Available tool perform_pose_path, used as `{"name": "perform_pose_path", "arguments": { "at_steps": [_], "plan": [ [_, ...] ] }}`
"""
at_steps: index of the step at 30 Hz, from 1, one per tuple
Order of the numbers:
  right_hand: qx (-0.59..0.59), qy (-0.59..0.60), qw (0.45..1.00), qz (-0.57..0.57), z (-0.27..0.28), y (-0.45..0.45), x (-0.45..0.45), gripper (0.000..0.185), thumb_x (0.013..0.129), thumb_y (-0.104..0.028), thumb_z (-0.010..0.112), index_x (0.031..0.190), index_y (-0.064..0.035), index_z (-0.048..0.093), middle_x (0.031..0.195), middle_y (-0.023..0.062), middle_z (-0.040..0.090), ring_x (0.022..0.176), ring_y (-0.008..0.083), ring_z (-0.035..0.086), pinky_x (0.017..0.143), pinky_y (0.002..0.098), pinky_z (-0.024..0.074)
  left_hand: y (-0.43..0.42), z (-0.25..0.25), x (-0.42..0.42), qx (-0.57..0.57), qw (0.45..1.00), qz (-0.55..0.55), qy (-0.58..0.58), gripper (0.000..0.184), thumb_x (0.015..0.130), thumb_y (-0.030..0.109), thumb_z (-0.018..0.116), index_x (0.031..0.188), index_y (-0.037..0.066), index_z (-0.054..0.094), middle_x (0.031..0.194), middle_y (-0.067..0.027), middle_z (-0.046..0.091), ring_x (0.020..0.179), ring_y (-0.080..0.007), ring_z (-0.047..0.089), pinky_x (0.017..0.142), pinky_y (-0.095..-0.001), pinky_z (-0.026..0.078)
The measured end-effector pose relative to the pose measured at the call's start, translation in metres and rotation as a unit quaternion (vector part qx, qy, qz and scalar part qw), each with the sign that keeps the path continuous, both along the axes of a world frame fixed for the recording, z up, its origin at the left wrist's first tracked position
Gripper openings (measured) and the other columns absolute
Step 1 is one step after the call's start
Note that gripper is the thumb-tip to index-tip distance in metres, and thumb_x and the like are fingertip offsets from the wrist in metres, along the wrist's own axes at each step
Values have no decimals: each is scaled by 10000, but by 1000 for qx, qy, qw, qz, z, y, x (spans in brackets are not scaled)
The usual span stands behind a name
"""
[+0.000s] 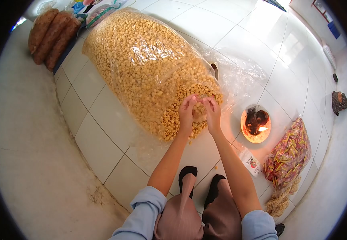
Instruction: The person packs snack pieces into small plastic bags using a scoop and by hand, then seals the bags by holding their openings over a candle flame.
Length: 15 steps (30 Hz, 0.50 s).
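A huge clear plastic bag (141, 56) full of small yellow-brown puffed snacks lies on its side on the floor, its mouth towards me. Over the loose snacks (171, 114) at that mouth, my left hand (188, 110) and my right hand (212, 110) are close together, fingertips pinched. Between them is the top edge of what looks like a small clear plastic bag (199, 114); its contents are hard to tell from the snacks behind. Right of my hands, a burning flame with a dark holder stands on a pale plate (255, 138).
On the right lie a bag of red and yellow packets (288, 152), a white printed card (250, 162) and a bag of pale snacks (278, 204). Crumpled clear plastic (241, 76) spreads beyond the big bag. Long brown filled bags (53, 36) stand at the far left wall.
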State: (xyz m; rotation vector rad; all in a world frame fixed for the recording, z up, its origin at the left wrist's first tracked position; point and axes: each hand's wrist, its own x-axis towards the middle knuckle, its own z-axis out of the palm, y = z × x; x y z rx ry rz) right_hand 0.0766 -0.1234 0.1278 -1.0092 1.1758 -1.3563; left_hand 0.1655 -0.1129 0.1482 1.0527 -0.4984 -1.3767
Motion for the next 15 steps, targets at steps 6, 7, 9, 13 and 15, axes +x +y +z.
{"name": "perform_pose_path", "arguments": {
  "at_steps": [6, 7, 9, 13, 15],
  "plan": [
    [-3, -40, 999, 2, 5, 0, 0, 189, 885, -185, 508, 941, -15, 570, 898, 18, 583, 852, 85, 515, 754, 210, 386, -7, -9, 3, -16, 991, 45, -128, 162, 823, 130, 601, 939, 16, 603, 861, -12, 603, 783, -63, 539, 700, -195, 426],
    [-3, -40, 999, 2, 5, -1, 1, 189, 885, -185, 508, 941, -15, 570, 898, 18, 583, 852, 85, 515, 754, 210, 386, -8, -5, 4, -16, 991, 45, -128, 162, 823, 130, 601, 939, 16, 603, 861, -12, 603, 783, -63, 539, 700, -195, 426],
    [24, -36, 999, 0, 5, -2, 0, 194, 884, -193, 510, 943, -18, 571, 899, 20, 586, 834, 84, 511, 751, 211, 388, -9, 0, 6, -62, 985, 59, -148, 122, 804, 111, 622, 881, 17, 616, 818, -19, 611, 752, -63, 543, 695, -199, 431],
    [19, -68, 997, 2, 5, -7, -4, 193, 880, -198, 518, 932, -21, 577, 890, 18, 583, 818, 82, 506, 746, 219, 393, -7, 2, 19, -85, 985, 21, -148, 90, 798, 106, 628, 839, 26, 625, 782, -14, 612, 729, -54, 542, 669, -190, 434],
    [0, -21, 1000, 13, 6, -8, -7, 208, 889, -188, 498, 982, -10, 552, 914, 32, 578, 795, 95, 509, 753, 241, 402, -6, 3, 24, -61, 977, -23, -204, 103, 800, 112, 632, 846, 24, 606, 747, 13, 584, 680, -36, 501, 605, -175, 392]
  ]
}}
